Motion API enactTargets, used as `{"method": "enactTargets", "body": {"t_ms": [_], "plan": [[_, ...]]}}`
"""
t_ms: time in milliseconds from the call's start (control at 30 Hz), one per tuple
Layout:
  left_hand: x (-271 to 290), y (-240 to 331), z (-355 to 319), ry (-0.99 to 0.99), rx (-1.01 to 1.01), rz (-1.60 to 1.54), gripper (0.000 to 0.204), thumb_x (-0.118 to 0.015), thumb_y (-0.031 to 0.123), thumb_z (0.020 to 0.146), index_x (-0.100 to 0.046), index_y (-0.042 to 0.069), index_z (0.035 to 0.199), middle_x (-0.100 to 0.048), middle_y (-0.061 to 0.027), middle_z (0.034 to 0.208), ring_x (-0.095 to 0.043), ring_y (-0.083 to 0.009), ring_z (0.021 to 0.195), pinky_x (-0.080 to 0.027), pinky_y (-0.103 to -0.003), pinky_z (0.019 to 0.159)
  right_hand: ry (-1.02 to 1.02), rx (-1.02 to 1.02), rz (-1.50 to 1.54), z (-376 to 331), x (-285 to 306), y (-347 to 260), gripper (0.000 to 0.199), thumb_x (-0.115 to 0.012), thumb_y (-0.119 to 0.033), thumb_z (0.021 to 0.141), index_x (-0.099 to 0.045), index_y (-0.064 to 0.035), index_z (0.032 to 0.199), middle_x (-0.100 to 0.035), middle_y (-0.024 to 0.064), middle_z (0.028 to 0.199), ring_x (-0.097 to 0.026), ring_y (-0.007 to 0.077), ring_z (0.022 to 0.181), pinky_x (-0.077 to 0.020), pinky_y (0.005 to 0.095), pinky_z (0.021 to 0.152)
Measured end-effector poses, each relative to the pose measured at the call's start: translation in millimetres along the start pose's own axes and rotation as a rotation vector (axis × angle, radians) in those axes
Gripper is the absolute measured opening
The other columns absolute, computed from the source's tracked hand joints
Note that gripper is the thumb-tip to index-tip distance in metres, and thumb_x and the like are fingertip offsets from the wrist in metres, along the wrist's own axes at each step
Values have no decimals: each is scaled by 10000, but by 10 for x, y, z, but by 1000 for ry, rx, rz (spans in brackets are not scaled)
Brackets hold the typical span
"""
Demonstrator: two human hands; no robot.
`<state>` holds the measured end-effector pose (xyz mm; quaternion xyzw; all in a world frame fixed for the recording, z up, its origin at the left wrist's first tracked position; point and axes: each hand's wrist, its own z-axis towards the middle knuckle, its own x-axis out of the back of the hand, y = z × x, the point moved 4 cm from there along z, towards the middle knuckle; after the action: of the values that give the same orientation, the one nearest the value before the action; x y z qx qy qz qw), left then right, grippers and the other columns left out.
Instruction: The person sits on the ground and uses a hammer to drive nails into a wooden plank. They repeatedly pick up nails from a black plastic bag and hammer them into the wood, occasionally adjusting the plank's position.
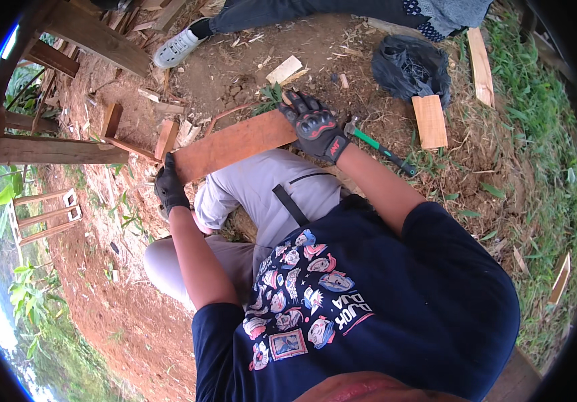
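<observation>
A flat reddish-brown wooden board [235, 146] lies across above my thighs, tilted up toward the right. My left hand [170, 187], in a black glove, is closed on the board's left end. At the other end, my right hand [316, 128], in a black glove with knuckle guards, grips the edge, its fingers reaching over the far corner. Beside my right wrist a hammer [379, 145] with a green and black handle rests on the ground. Short wooden pieces [166, 139] stand just beyond my left hand, partly joined to a thin strip.
A black plastic bag [410, 67] sits at the far right, a pale wood block [430, 122] before it. Another person's leg [268, 17] and light shoe [180, 50] stretch across the far side. A timber frame [54, 150] stands left; wood scraps [284, 70] litter the soil.
</observation>
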<state>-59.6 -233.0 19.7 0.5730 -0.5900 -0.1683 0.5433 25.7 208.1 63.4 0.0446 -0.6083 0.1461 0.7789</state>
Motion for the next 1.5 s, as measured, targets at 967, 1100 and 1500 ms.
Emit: {"method": "enactTargets", "body": {"t_ms": [967, 1100, 1500], "plan": [[-647, 2361, -916, -83, -871, 244, 548, -654, 504, 1071, -749, 19, 1306, -790, -195, 1200, -740, -324, 1100, -547, -443, 959, -150, -1199, -407, -1987, 1157, 2119, 1157, -874, -597, 783, -355, -74, 1675, -634, 254, 1449, -606, 406, 1366, -491, 515, 1127], [-439, 2180, -1175, -72, -787, 518, 576, -638, 528, 1065, -749, 10, 1293, -774, -261, 1160, -739, -447, 1089, -553, -495, 954, -253, -1243, -252, -1955, 1190, 2238, 1231, -891, -586, 748, -299, -65, 1693, -638, 256, 1439, -667, 402, 1297, -539, 489, 1101], [-264, 1044, -1315, -251, -680, 432, 557, -640, 545, 1042, -783, 10, 1107, -752, -287, 991, -719, -490, 953, -534, -546, 825, -107, -681, 1643, -1606, 1272, 1751, 1035, -869, -146, 776, -373, -2, 1673, -614, 131, 1494, -612, 265, 1364, -471, 445, 1172]]}}
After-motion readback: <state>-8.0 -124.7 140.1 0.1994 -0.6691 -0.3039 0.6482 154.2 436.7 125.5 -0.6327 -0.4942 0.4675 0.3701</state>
